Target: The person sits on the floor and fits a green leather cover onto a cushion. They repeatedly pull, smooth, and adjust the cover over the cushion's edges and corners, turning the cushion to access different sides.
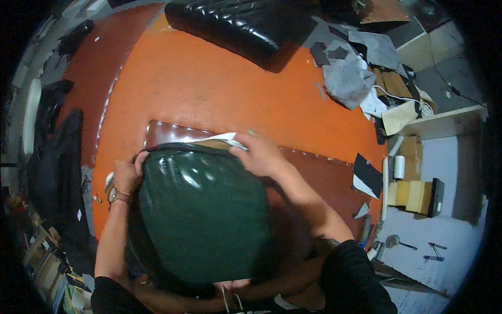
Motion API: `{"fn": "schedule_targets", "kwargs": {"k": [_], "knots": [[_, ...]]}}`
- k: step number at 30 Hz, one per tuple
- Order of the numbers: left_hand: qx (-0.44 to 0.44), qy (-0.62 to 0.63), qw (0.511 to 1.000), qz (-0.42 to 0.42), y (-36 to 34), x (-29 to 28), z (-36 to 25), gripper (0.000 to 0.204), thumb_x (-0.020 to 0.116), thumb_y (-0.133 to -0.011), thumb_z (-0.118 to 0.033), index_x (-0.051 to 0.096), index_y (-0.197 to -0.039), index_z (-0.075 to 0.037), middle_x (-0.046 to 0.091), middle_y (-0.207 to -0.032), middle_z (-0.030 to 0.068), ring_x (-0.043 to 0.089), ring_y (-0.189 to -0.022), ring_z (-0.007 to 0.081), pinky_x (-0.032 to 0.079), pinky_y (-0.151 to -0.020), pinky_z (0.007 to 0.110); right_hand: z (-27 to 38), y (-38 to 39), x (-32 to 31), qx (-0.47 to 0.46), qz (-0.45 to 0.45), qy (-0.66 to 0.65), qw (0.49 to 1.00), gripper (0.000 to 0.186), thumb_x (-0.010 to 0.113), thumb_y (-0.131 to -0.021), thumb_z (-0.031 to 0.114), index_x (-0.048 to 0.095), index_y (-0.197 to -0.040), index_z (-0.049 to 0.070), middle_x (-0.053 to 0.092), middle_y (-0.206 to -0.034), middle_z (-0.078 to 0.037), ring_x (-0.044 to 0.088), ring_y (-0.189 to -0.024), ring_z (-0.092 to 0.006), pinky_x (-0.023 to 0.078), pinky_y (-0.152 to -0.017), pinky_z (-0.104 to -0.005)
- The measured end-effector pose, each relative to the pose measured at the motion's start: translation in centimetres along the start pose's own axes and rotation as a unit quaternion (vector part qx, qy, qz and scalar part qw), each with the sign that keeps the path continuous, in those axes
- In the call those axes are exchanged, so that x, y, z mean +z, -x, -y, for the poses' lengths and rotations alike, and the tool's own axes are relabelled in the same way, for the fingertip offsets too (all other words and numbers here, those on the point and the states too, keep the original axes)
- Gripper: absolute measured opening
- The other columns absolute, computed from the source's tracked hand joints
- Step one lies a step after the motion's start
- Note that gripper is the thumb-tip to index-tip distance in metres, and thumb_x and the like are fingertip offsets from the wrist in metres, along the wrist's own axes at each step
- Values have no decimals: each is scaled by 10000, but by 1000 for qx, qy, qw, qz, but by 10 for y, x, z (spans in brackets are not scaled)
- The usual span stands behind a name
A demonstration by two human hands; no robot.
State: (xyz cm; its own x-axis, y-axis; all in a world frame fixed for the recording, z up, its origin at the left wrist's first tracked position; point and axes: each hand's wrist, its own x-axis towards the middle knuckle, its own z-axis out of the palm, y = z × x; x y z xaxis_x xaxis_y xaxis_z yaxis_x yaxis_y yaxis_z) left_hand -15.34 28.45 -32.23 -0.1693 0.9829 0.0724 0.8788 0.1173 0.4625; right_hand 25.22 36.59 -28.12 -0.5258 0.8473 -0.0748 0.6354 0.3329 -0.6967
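Note:
A dark green, glossy padded seat cushion (204, 214) is tilted up close in front of my body. A dark edging runs along its far rim. My left hand (128, 172), with a wristwatch below it, is closed on the cushion's far left corner. At the far right corner my right hand (259, 154) is closed on the rim, its thumb toward the green face. Between the hands, a white strip (227, 136) and a tan layer (212, 143) show behind the rim. Most of the cushion's underside is hidden.
Beneath is an orange work table (209, 89) with brown sheet material (324, 172) on it. A black quilted piece (235, 26) lies at the far side. Grey fabric scraps (348, 78) pile at the far right. Beside the table, a white surface (423, 240) holds tools and yellow blocks (413, 194).

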Motion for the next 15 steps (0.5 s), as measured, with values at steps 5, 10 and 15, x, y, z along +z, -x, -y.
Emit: {"fn": "schedule_targets", "kwargs": {"k": [5, 10, 15], "knots": [[16, -166, 985, -40, -13, -36, 63, 445, 688, -1016, -434, 771, -879, -19, 694, -780, 262, 681, -734, 488, 511, -650, 565, 47, -73, 68, 27, -80, 22, 996, 261, 634, -1021, 246, 696, -1084, 1, 718, -1063, -248, 679, -1026, -464, 530, -892, -565], [-27, -163, 986, -34, 5, -20, 93, 518, 736, -962, -494, 669, -722, -40, 676, -714, 230, 676, -686, 455, 521, -636, 537, 57, -95, 113, 131, -66, 38, 988, 266, 591, -1046, 251, 673, -1027, -2, 714, -997, -260, 688, -968, -476, 531, -851, -585], [-46, -117, 992, -2, -4, -16, 93, 500, 766, -926, -500, 701, -727, -47, 680, -697, 217, 678, -677, 447, 527, -641, 545, 53, -103, 110, 112, -79, 87, 987, 260, 582, -1051, 250, 665, -975, 15, 701, -955, -232, 685, -969, -454, 545, -860, -561]]}}
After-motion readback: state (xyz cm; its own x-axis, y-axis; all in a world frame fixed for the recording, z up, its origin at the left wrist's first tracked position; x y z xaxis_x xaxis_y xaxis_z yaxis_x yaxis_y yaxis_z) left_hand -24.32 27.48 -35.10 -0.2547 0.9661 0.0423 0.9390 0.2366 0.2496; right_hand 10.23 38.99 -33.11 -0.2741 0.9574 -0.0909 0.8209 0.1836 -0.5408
